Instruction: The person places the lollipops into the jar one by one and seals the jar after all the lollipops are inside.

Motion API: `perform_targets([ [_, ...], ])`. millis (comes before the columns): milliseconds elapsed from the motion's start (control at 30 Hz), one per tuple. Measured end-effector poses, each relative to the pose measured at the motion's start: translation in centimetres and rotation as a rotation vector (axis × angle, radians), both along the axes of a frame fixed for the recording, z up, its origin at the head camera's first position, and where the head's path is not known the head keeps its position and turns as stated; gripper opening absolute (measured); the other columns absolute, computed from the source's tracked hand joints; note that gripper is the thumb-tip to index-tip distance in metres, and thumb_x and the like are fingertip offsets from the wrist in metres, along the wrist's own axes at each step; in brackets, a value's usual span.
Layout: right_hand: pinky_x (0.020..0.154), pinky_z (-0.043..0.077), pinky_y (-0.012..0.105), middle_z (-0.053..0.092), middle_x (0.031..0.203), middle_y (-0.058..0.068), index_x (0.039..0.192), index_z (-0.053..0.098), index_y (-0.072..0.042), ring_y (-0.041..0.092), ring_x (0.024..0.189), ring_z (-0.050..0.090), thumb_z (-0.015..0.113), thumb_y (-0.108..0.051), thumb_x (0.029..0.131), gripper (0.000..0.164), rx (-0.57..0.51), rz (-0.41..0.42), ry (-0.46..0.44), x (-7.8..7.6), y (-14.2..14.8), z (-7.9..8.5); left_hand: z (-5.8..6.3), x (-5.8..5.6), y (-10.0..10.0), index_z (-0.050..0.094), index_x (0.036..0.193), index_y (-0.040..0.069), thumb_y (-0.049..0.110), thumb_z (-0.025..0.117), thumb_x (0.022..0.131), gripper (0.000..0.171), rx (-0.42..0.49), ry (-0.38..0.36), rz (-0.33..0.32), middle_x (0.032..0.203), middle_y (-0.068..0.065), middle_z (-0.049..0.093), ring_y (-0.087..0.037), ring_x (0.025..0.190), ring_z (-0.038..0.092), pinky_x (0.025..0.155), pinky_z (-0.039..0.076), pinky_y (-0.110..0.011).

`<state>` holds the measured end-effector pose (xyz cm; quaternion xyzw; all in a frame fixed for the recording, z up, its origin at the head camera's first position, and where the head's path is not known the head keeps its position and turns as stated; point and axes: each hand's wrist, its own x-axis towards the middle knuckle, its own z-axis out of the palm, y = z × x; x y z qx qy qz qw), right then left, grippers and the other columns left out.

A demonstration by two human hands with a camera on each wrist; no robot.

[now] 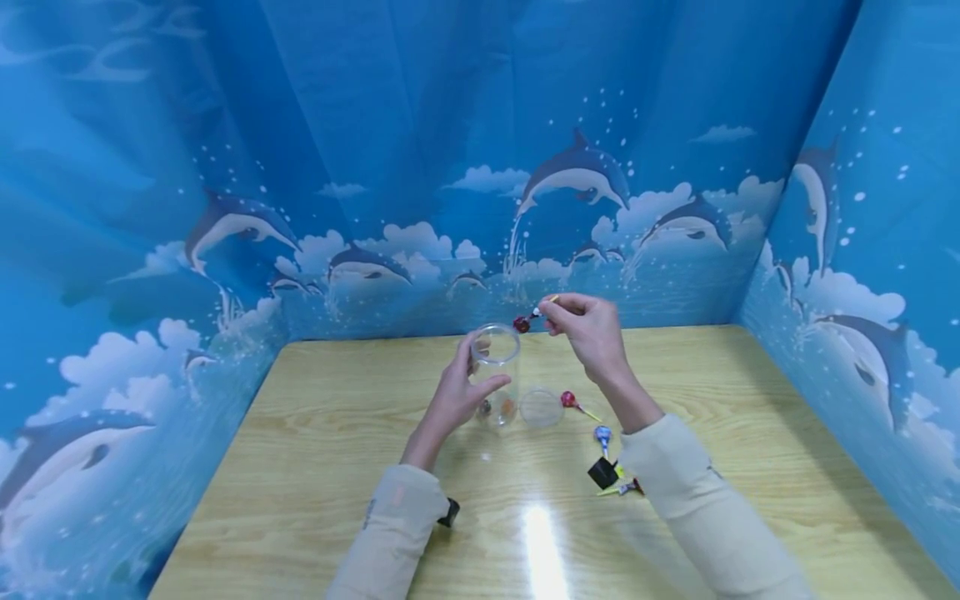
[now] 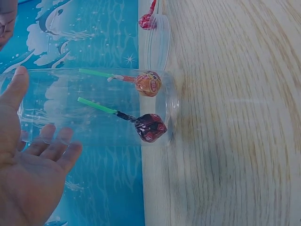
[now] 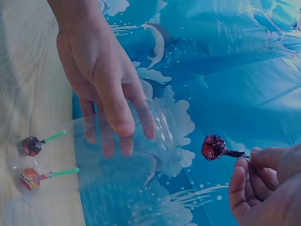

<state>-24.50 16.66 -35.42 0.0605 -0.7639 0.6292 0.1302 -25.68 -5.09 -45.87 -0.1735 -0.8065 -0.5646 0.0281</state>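
Observation:
My left hand (image 1: 459, 388) grips a clear plastic jar (image 1: 507, 367) around its upper part, thumb on one side and fingers on the other. The jar is upright on the table, its mouth uncovered. Inside it, at the bottom, are an orange-wrapped lollipop (image 2: 148, 84) and a dark-wrapped lollipop (image 2: 150, 127), both with green sticks pointing up. Beyond the jar's rim, slightly to the right, my right hand (image 1: 592, 335) pinches another lollipop (image 3: 213, 147) by its stick. That one has a dark red wrapper, and its head points toward the jar, apart from it.
A clear round lid (image 1: 542, 407) lies right of the jar. Farther right lie a red lollipop (image 1: 569, 400), a blue lollipop (image 1: 603, 434) and a dark-wrapped lollipop (image 1: 628, 487), partly by the right sleeve. A blue dolphin-print curtain (image 1: 420, 167) walls the wooden table (image 1: 337, 467).

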Motion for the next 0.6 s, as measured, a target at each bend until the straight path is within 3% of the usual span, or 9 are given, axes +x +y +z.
perform_targets([
  [200, 0.068, 0.057, 0.027, 0.071, 0.084, 0.015, 0.105, 0.078, 0.0, 0.037, 0.08, 0.066, 0.074, -0.025, 0.098, 0.026, 0.031, 0.04, 0.047, -0.4, -1.4, -0.7, 0.0, 0.0, -0.1, 0.03, 0.161, 0.016, 0.022, 0.083, 0.089, 0.089, -0.005, -0.002, -0.002, 0.151, -0.015, 0.051, -0.033, 0.138, 0.05, 0.118, 0.038, -0.051],
  [400, 0.063, 0.055, 0.024, 0.074, 0.089, 0.017, 0.106, 0.079, -0.001, 0.025, 0.074, 0.064, 0.075, -0.019, 0.097, 0.021, 0.103, 0.051, 0.089, -0.5, -2.6, -1.3, -0.1, 0.0, -0.1, 0.03, 0.161, 0.019, 0.02, 0.083, 0.09, 0.088, 0.006, -0.017, -0.004, 0.152, -0.016, 0.051, -0.033, 0.138, 0.049, 0.118, 0.037, -0.053],
  [600, 0.058, 0.048, 0.023, 0.075, 0.09, 0.013, 0.107, 0.079, 0.0, 0.03, 0.074, 0.063, 0.076, -0.017, 0.097, 0.02, 0.191, 0.044, 0.139, -0.5, -3.2, -2.0, 0.0, 0.0, 0.0, 0.03, 0.161, 0.019, 0.02, 0.081, 0.092, 0.086, 0.002, -0.012, -0.01, 0.151, -0.015, 0.052, -0.032, 0.137, 0.05, 0.118, 0.037, -0.053],
])
